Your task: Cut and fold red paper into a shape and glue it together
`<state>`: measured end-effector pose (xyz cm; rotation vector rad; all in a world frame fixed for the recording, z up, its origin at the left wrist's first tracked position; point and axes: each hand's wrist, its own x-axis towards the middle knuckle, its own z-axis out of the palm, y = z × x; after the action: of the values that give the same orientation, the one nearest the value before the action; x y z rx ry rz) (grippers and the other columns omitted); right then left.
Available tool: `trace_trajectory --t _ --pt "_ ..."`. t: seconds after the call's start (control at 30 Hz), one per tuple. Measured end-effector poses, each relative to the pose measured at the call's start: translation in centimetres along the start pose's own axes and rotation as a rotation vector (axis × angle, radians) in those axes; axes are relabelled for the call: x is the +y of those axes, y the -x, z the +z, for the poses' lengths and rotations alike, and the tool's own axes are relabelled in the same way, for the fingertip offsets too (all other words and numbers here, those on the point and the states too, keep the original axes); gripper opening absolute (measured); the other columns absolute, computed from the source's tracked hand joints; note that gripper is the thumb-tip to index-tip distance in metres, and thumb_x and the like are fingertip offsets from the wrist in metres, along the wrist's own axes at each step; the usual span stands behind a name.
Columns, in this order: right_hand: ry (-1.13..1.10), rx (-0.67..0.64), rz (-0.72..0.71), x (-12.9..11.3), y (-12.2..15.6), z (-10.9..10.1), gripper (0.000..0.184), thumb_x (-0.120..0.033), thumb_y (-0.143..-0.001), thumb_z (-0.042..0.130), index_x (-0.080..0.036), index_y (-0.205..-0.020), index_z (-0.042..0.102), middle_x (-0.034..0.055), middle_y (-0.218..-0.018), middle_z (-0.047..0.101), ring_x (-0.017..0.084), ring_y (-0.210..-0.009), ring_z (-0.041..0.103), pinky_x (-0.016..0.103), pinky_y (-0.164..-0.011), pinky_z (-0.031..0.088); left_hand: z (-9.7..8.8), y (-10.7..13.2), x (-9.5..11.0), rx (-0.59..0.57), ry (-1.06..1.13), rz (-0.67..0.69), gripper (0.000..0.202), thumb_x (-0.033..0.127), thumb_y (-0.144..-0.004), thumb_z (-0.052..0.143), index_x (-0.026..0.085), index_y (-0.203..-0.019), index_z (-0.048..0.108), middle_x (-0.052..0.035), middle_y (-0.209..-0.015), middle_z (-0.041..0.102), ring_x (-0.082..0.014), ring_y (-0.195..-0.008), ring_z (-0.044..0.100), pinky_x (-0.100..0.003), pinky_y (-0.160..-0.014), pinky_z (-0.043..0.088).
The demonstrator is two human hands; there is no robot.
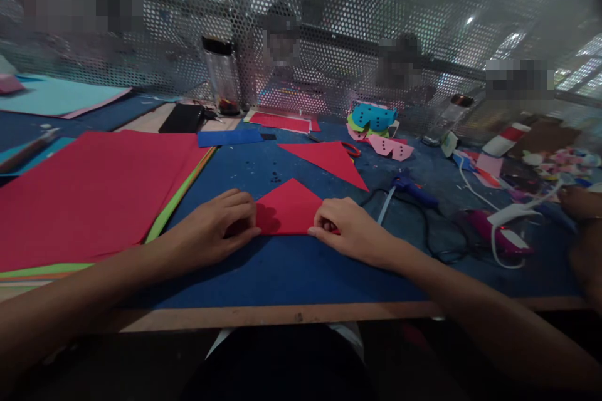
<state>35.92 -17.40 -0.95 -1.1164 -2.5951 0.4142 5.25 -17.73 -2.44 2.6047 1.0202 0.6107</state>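
Note:
A red sheet of paper (290, 208), folded into a triangle, lies flat on the blue table (291, 272) with its tip pointing away from me. My left hand (226, 225) grips its left corner, fingers curled and thumb along the near folded edge. At the opposite corner my right hand (343, 225) is closed in the same way, thumb and fingers pinching the paper. Both corners are hidden under my fingers. Just beyond lies a second red paper triangle (332, 160), touched by neither hand.
Large red sheets (94, 188) are stacked at left over green and orange ones. A blue glue gun (414, 191) with a dark cord lies right. Behind stand folded paper pieces with dots (374, 116) and a jar (222, 78). Another person's hand (580, 200) is at far right.

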Motion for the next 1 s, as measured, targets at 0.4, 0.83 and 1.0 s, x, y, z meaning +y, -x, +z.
trace_trajectory --t 0.4,0.83,1.0 --pt "0.010 -0.010 0.004 -0.04 -0.06 -0.06 0.022 -0.036 -0.101 0.061 -0.020 -0.087 0.060 0.0015 -0.088 0.065 0.016 -0.082 0.056 0.033 -0.081 0.033 0.08 -0.18 -0.36 0.034 -0.002 0.029 0.025 0.032 -0.101 0.058 0.020 -0.080 0.053 -0.0046 -0.086 0.057 -0.0198 -0.084 0.053 -0.032 -0.070 0.043" --pt "-0.016 -0.005 -0.011 0.26 0.12 0.00 0.020 -0.035 -0.101 0.062 -0.020 -0.088 0.061 0.0010 -0.088 0.066 0.017 -0.083 0.057 0.033 -0.081 0.033 -0.39 0.13 -0.91 0.011 -0.006 0.009 0.032 0.040 -0.101 0.060 0.020 -0.077 0.055 -0.0049 -0.089 0.060 -0.0198 -0.087 0.056 -0.032 -0.073 0.047" --pt "-0.017 0.011 -0.060 0.50 0.11 0.12 0.020 -0.034 -0.102 0.062 -0.020 -0.088 0.061 0.0008 -0.087 0.065 0.016 -0.083 0.057 0.032 -0.081 0.034 -0.35 0.26 -1.00 0.021 -0.024 0.019 0.029 0.037 -0.102 0.060 0.020 -0.079 0.055 -0.0047 -0.088 0.060 -0.0199 -0.087 0.057 -0.032 -0.073 0.046"
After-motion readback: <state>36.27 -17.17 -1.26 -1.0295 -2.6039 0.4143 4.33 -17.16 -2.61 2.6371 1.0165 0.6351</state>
